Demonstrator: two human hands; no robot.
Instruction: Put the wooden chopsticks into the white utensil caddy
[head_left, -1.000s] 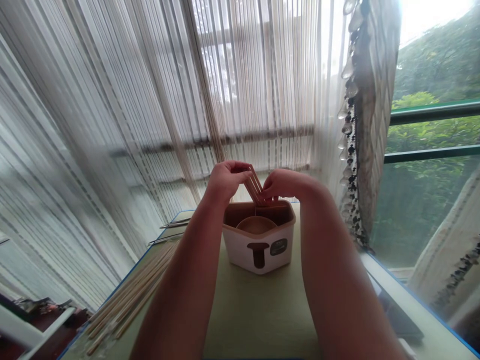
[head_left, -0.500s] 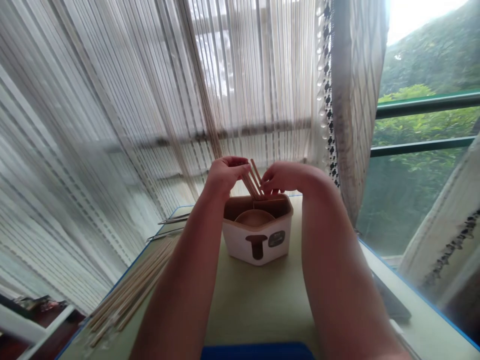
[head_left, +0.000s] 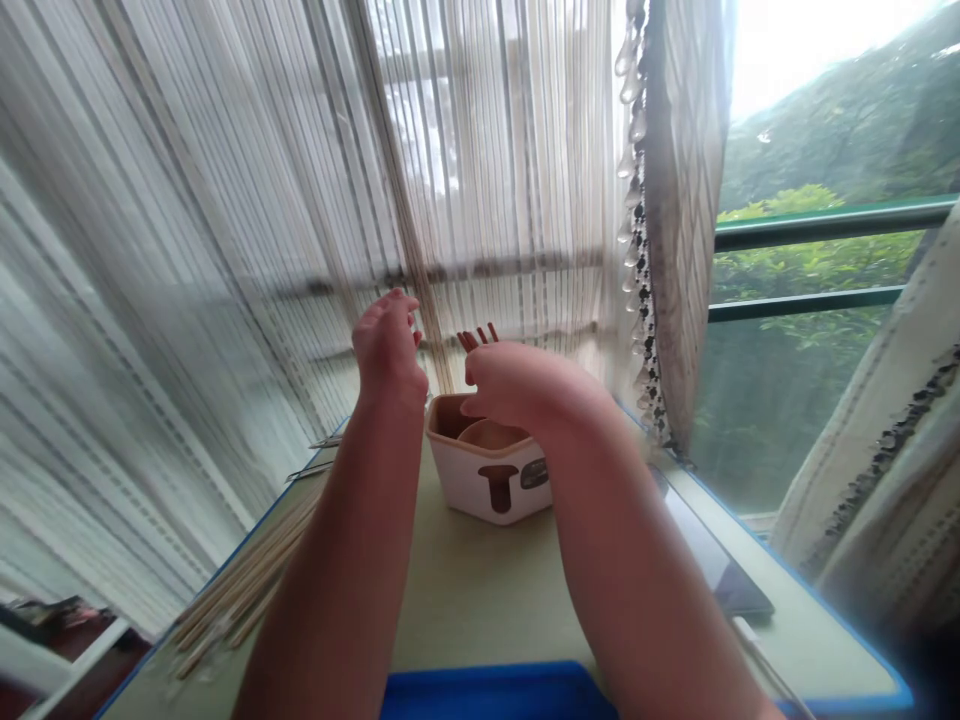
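Note:
A white chopstick holder [head_left: 459,484] with a brown rim stands on the table, and a round brown piece [head_left: 491,434] shows inside it. My right hand [head_left: 525,385] is over the holder's right side, its fingers closed around several brown chopsticks [head_left: 480,336]. Their upper ends poke out above the knuckles; the hand hides their lower parts. Up and to the left of the holder, my left hand [head_left: 386,335] is raised, with fingers bent and apart and nothing visible in them.
Long wooden chopsticks [head_left: 251,570], partly in clear plastic, lie along the table's left side. Thin metal rods [head_left: 309,470] lie behind them. A dark flat tablet [head_left: 720,555] and a white cable [head_left: 765,655] are at right. Something blue [head_left: 495,690] is at the near edge; a curtain [head_left: 315,200] hangs behind.
My left hand has let go of the chopsticks and moved left and up. My right hand has shifted left over the holder, now around the chopsticks. The view has turned slightly right.

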